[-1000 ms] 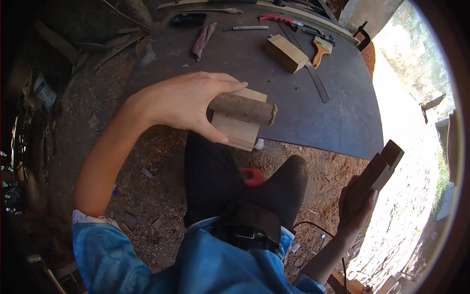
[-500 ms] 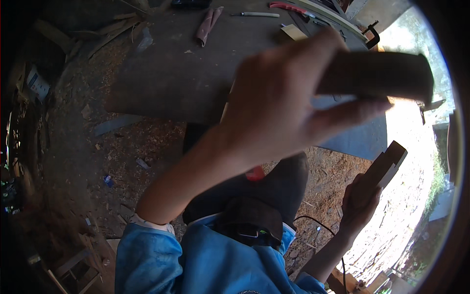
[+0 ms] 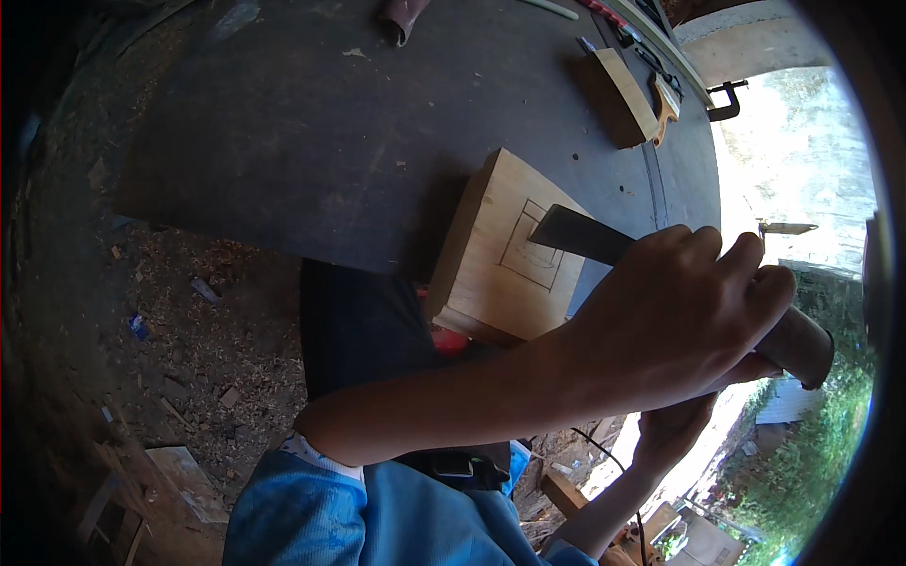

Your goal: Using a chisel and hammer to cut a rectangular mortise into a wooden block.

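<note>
My left hand (image 3: 694,302) reaches across to the right, its fingers wrapped round a wide chisel (image 3: 580,234). The chisel's flat dark blade points left, its tip over the pencilled lines on a thick pale wooden block (image 3: 481,274). Out past my fist sticks the ringed end of the handle. The block lies at the near edge of the dark table (image 3: 302,141), with a rectangle drawn on its top face. Below and behind the left hand is my right hand (image 3: 672,432); its fingers are mostly hidden, so I cannot tell what it holds.
A smaller wooden block (image 3: 620,99) lies at the far right of the table beside a paintbrush (image 3: 666,108). A black clamp (image 3: 727,100) grips the right edge. A rolled reddish cloth (image 3: 406,19) sits at the back. Wood shavings (image 3: 241,330) cover the floor.
My left hand has swung down and right with the chisel, uncovering the pale block. My right hand has moved up behind it; the wooden piece it held no longer shows. The view has shifted.
</note>
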`<state>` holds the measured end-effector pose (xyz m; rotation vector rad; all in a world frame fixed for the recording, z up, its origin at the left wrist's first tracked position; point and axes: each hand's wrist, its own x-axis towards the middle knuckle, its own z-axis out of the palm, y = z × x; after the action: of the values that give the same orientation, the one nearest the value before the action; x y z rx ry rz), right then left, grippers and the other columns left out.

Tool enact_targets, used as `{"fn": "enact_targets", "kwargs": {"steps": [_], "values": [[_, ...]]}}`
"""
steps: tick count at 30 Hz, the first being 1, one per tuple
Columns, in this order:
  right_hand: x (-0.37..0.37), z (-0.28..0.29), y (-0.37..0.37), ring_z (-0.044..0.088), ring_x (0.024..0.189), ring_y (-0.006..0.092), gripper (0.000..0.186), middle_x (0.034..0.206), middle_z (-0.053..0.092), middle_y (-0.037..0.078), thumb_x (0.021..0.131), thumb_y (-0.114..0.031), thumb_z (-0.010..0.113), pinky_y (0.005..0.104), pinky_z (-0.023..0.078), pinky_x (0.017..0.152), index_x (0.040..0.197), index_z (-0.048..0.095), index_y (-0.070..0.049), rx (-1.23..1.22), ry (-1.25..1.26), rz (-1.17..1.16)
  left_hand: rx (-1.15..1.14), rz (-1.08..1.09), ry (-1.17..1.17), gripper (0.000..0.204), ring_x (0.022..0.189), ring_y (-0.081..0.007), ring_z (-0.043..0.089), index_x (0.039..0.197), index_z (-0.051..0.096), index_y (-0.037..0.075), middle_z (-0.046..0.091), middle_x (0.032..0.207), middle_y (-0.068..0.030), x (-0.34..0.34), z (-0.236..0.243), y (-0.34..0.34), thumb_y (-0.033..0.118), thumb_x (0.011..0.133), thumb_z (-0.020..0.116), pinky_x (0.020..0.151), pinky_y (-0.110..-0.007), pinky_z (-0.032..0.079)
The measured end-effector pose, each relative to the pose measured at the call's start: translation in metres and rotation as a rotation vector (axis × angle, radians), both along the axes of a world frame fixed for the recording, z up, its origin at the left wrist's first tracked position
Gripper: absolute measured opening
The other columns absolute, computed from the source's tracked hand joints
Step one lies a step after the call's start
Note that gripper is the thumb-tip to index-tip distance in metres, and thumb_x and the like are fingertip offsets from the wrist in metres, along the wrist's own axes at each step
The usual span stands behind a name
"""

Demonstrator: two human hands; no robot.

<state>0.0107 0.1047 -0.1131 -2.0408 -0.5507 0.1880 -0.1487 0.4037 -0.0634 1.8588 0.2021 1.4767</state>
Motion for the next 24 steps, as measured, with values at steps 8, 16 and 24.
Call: {"fn": "enact_targets", "kwargs": {"steps": [8, 16, 24], "values": [[-0.049, 0.024, 0.032, 0.05, 0.137, 0.0295, 0.062, 0.152, 0.045, 0.018, 0.104, -0.038, 0.053, 0.0443, 0.04, 0.114, 0.153, 0.038, -0.003, 0.336, 0.095, -0.068, -0.076, -0.014, -0.07, 0.052, 0.066, -0.0232, 0.064, 0.1, 0.059, -0.002, 0.062, 0.086, -0.0158, 0.001, 0.0, -0.005, 0.041, 0.081, 0.081, 0.056, -0.034, 0.049], [-0.053, 0.026, 0.031, 0.049, 0.137, 0.0297, 0.065, 0.152, 0.045, 0.019, 0.103, -0.038, 0.056, 0.0435, 0.038, 0.115, 0.152, 0.037, -0.001, 0.019, -0.242, 0.012, -0.096, -0.007, -0.078, 0.053, 0.067, -0.0236, 0.064, 0.101, 0.06, -0.003, 0.062, 0.087, -0.0166, 0.001, 0.001, -0.006, 0.041, 0.079, 0.082, 0.056, -0.035, 0.049], [-0.054, 0.026, 0.031, 0.048, 0.138, 0.0299, 0.068, 0.152, 0.045, 0.02, 0.101, -0.037, 0.059, 0.0427, 0.036, 0.116, 0.152, 0.036, 0.001, -0.281, -0.575, 0.094, -0.138, 0.067, -0.118, 0.057, 0.068, -0.0246, 0.065, 0.102, 0.06, -0.003, 0.063, 0.088, -0.0159, 0.004, 0.004, -0.007, 0.045, 0.081, 0.081, 0.057, -0.035, 0.049]]}}
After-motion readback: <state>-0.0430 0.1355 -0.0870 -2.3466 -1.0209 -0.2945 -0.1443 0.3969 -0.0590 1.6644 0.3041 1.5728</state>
